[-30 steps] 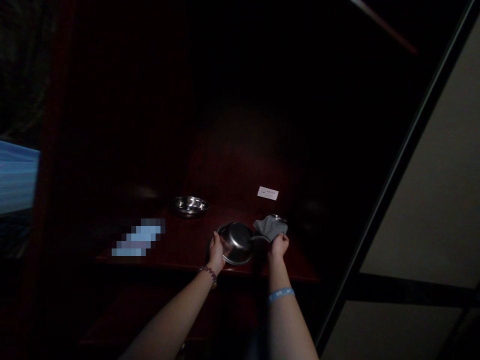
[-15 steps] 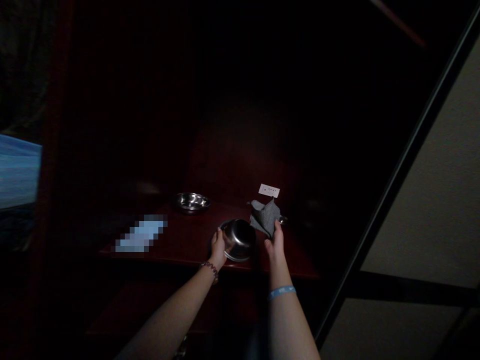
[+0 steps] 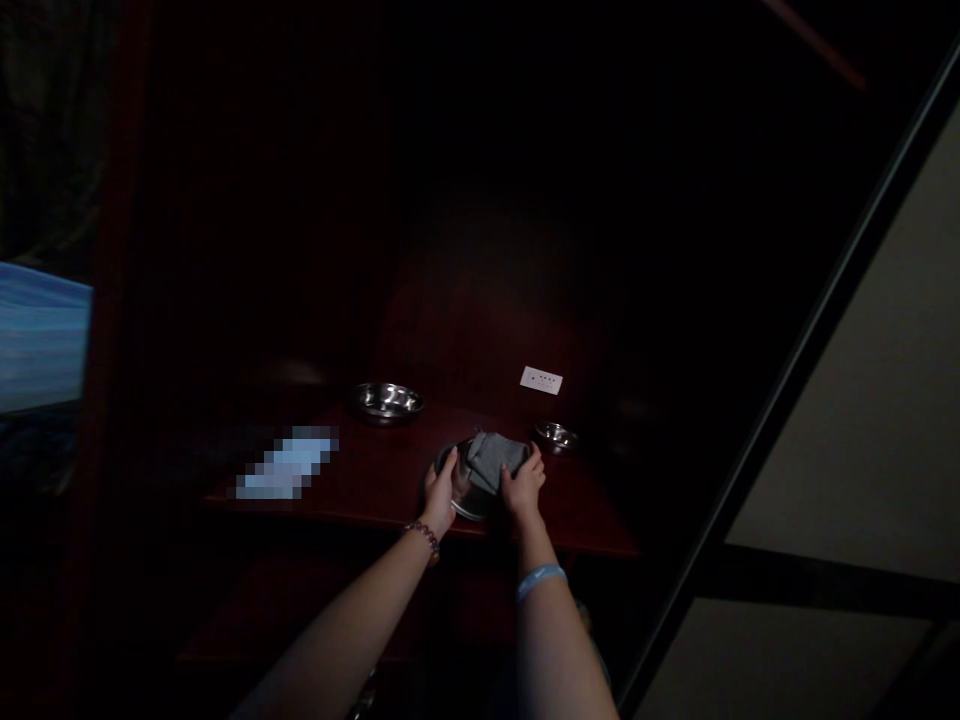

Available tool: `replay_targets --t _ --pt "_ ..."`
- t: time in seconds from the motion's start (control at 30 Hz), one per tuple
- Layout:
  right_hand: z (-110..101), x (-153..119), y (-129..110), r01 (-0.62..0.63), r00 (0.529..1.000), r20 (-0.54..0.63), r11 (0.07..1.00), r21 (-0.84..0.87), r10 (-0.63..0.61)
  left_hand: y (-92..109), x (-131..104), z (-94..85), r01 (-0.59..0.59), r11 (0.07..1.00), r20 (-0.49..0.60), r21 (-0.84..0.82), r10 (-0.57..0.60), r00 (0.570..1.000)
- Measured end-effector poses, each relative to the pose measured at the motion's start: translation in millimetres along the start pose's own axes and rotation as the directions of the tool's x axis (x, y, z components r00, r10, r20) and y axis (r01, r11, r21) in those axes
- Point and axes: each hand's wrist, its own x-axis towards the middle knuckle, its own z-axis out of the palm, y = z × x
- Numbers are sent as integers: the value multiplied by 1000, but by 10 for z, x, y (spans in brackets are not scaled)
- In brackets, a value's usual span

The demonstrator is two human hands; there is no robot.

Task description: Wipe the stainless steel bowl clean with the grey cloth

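My left hand grips the rim of a shiny steel bowl on its left side. The bowl is turned with its rounded outside toward me, near the front edge of the shelf. Held in my right hand is a grey cloth, which lies against the bowl and covers its upper right part. Some fingers of both hands are hidden behind the bowl and the cloth. Just behind my right hand sits a small steel bowl, open side up.
A wider steel bowl stands at the back left of the dark red shelf. A pixelated light-blue patch covers something at its left end. The back wall carries a white socket panel. A lower shelf is underneath.
My right hand has moved left and brought the grey cloth onto the bowl. The small bowl behind it now shows more fully. My left hand keeps its hold on the rim.
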Motion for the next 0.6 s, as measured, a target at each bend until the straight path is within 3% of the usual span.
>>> replay_targets --t 0.07,0.13,0.23,0.3,0.47,0.6 --pt "-33 -70 -124 0 1000 27 992 -127 4 2 -3 2 -3 1000 -5 1 3 1000" --pt "-77 -107 -238 102 985 156 973 -207 -70 -2 4 -3 1 1000 -4 0 -1 1000" --pt "-136 -122 -350 308 898 386 929 -204 -213 -13 22 -22 -18 1000 -28 6 18 999" --pt "-167 -130 -392 375 849 460 911 -173 -262 -19 30 -37 -40 999 -46 14 40 998" --pt "-235 -168 -486 381 801 557 906 -186 -222 -32 42 -54 -95 995 -14 26 95 995" --pt "-246 -155 -543 369 771 612 908 -200 -178 -32 46 -38 -74 997 -9 11 74 997"
